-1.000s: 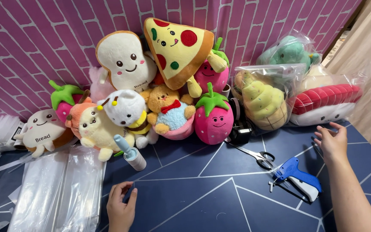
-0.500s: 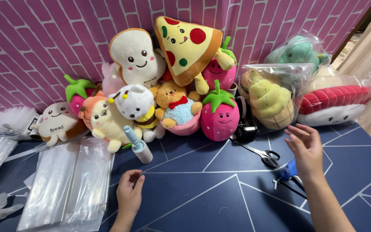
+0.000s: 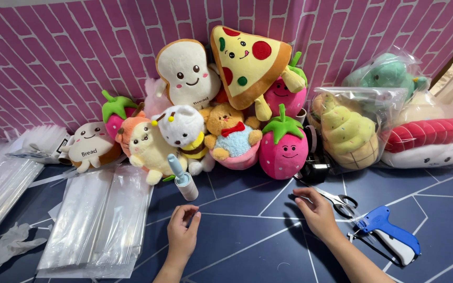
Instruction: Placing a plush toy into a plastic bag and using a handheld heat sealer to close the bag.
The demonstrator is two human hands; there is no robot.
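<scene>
My left hand [image 3: 182, 233] rests on the dark blue tabletop [image 3: 247, 246], fingers loosely curled and holding nothing, just below a small lint roller [image 3: 183, 178]. My right hand [image 3: 318, 212] lies flat on the table with fingers apart, empty, beside a pair of scissors [image 3: 336, 200]. A blue and white tagging gun [image 3: 389, 236] lies right of that hand. Behind both hands stands a heap of plush toys: a pink strawberry [image 3: 284, 149], a bear in a cupcake [image 3: 233, 137], a bee [image 3: 185, 131], a toast slice [image 3: 187, 73] and a pizza slice [image 3: 247, 60].
Stacks of clear plastic bags [image 3: 100, 220] lie at the left, with a crumpled glove [image 3: 11, 243] near them. Bagged plush toys [image 3: 352, 128] sit at the right. A tape roll [image 3: 315, 169] stands behind the scissors. A pink brick-pattern wall [image 3: 53, 57] backs the table.
My right hand has moved left from the tagging gun to the scissors. The left hand has stayed near the lint roller. The view has shifted so the toys sit further right.
</scene>
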